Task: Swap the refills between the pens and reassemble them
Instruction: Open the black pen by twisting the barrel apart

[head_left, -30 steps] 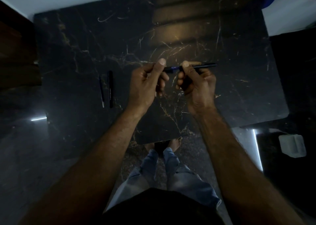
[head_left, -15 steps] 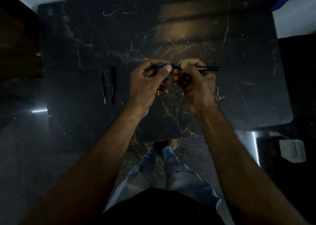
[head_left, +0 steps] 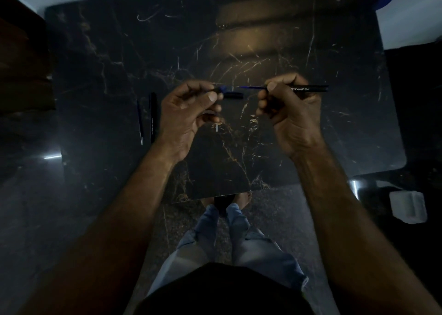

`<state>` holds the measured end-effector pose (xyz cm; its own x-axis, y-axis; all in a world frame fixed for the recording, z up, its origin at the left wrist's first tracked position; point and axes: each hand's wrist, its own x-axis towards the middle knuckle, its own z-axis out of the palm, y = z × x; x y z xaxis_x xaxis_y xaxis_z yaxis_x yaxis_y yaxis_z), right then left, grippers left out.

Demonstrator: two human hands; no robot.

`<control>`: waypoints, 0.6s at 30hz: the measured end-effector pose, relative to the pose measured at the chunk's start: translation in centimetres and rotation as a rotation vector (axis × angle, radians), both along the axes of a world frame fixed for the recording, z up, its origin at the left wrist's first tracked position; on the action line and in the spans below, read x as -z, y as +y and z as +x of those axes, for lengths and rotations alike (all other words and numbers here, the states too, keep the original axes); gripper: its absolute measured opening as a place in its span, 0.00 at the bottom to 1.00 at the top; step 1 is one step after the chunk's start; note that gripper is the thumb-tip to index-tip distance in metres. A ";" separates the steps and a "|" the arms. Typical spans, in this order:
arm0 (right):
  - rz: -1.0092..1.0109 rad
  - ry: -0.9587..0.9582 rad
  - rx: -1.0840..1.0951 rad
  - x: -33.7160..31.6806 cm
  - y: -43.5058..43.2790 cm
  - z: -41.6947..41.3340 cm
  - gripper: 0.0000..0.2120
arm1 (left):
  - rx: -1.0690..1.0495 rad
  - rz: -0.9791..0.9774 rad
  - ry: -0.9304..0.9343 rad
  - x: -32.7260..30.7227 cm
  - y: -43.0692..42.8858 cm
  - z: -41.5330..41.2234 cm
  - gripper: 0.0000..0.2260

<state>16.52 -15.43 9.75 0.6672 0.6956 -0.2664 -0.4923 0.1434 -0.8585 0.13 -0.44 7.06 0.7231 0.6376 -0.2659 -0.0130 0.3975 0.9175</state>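
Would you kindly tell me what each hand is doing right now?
Left hand: closed on the pen's tip piece.
Right hand: closed on the pen barrel, blue refill sticking out.

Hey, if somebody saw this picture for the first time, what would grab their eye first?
Two bare hands meet over the middle of the black gold-veined marble table. The right hand pinches a black pen barrel with white lettering, a thin blue refill poking from its end toward the left hand, which holds a small dark pen piece with blue on it. To the left on the table, a slim refill lies beside a black pen barrel.
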 end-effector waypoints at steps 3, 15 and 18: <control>0.026 -0.005 0.016 0.0 -0.4 0.7 0.06 | -0.018 0.116 0.130 1.5 0.8 -0.4 0.07; 0.013 0.013 0.054 1.3 -1.3 0.3 0.08 | 0.072 0.847 0.561 7.3 -2.3 2.4 0.09; 0.004 0.016 0.053 1.4 -1.5 0.3 0.06 | 0.126 0.992 0.680 7.9 -2.3 3.4 0.09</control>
<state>16.79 -16.97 8.35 0.6985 0.6607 -0.2750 -0.4978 0.1725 -0.8500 3.50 -2.71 -0.79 0.6974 0.7148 -0.0515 0.5790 -0.5197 0.6282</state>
